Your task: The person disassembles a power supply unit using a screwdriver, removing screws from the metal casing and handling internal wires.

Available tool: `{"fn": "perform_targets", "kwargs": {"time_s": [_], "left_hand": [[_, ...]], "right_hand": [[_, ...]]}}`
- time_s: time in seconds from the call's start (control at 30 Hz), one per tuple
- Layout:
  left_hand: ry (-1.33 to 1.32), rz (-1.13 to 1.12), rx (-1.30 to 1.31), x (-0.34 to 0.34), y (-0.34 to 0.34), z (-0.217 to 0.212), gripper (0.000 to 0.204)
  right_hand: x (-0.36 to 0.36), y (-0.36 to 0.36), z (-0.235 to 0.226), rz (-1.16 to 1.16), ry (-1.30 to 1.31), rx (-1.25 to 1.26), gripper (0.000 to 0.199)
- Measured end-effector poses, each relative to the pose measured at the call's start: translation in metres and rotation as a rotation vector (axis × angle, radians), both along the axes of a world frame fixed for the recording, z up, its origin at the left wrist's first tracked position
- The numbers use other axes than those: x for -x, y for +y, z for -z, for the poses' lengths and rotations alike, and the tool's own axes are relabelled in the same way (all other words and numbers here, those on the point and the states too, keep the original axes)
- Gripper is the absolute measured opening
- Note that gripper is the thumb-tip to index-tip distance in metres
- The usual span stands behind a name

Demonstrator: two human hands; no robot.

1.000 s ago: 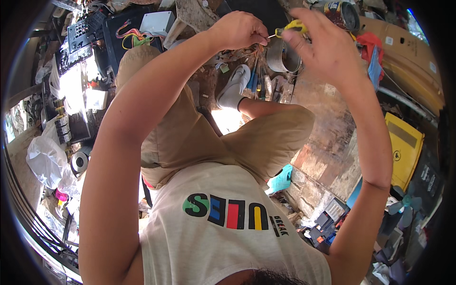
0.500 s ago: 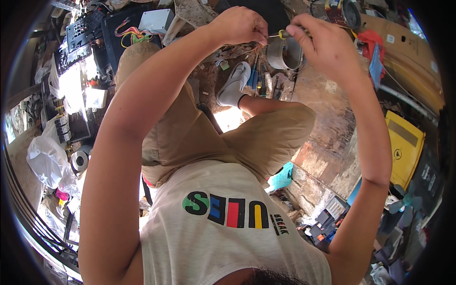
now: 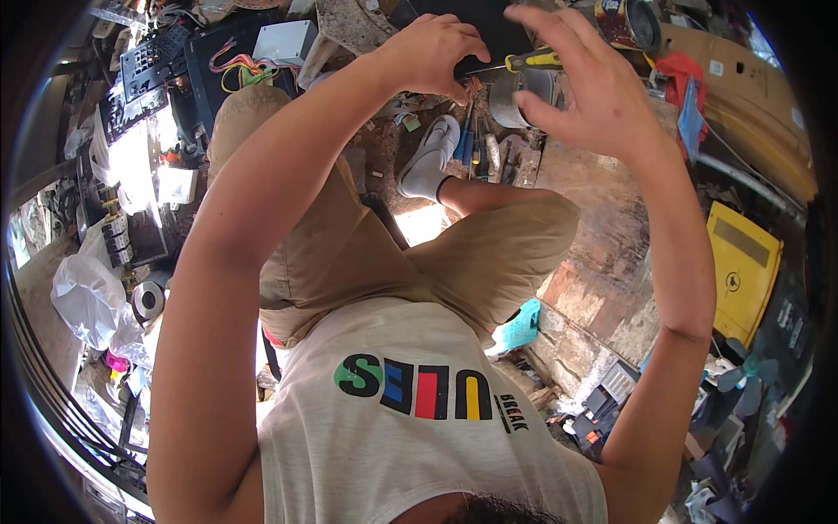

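Note:
A screwdriver point(image 3: 537, 60) with a yellow and black handle lies roughly level between my hands, its thin shaft pointing left. My right hand point(image 3: 602, 92) is open around the handle end, fingers stretched and thumb apart; whether the handle touches the palm is hidden. Near the shaft's tip, my left hand point(image 3: 428, 54) has its fingers and thumb spread, with nothing visibly gripped. A dark flat panel point(image 3: 493, 31) is behind both hands. Just below the tip show some copper-coloured strands point(image 3: 476, 85); what they belong to is unclear. A curved grey metal band point(image 3: 508, 105) sits below the screwdriver.
Several hand tools point(image 3: 476, 148) lie beside my shoe point(image 3: 432, 157). A grey box with coloured wires point(image 3: 286, 40) is at the far left. To the right are a tin can point(image 3: 642, 24), a cardboard box point(image 3: 746, 105) and a yellow panel point(image 3: 742, 271).
Both hands have opened: my left fingers have parted near the shaft's tip, and my right fingers have spread off the handle. More of the screwdriver's handle shows.

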State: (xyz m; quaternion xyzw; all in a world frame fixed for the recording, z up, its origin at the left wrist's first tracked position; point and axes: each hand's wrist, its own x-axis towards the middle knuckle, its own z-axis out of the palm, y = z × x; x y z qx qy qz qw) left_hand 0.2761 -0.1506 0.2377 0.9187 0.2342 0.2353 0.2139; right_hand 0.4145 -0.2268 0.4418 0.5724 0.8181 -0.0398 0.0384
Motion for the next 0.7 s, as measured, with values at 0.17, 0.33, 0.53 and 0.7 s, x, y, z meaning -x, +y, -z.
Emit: {"fn": "perform_targets", "kwargs": {"time_s": [0.17,0.33,0.53,0.7], "left_hand": [[0.046,0.029,0.023,-0.001,0.004,0.003,0.05],[0.001,0.046,0.03,-0.002,0.005,0.008,0.041],[-0.034,0.049,0.033,0.001,0.004,0.004,0.035],[-0.06,0.06,0.013,0.0,0.006,0.008,0.034]], "right_hand": [[-0.013,0.007,-0.002,-0.143,-0.101,0.071,0.042],[-0.016,-0.003,0.006,-0.083,-0.001,-0.006,0.048],[-0.023,-0.001,0.009,-0.246,0.068,-0.044,0.046],[-0.02,-0.008,0.013,0.048,-0.102,0.021,0.046]]}}
